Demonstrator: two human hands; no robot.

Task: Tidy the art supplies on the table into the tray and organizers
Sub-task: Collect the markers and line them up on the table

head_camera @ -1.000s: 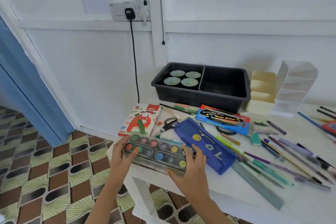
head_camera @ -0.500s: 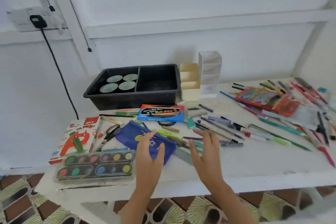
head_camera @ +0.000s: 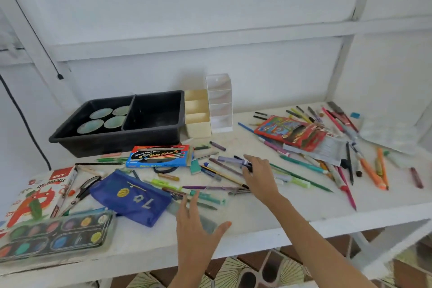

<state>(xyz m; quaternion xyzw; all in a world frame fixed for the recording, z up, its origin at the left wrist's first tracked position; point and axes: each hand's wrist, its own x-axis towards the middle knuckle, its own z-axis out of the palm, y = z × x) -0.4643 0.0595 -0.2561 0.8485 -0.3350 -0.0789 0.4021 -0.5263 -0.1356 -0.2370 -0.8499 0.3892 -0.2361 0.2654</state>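
Pens (head_camera: 230, 159) lie under our right hand (head_camera: 259, 177), its fingers straight; our left hand (head_camera: 196, 227) hovers spread wide beside the pouch (head_camera: 133, 199).

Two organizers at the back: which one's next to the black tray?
The cream organizer, the shorter one, directly beside the black tray. The taller white organizer stands on its far side.
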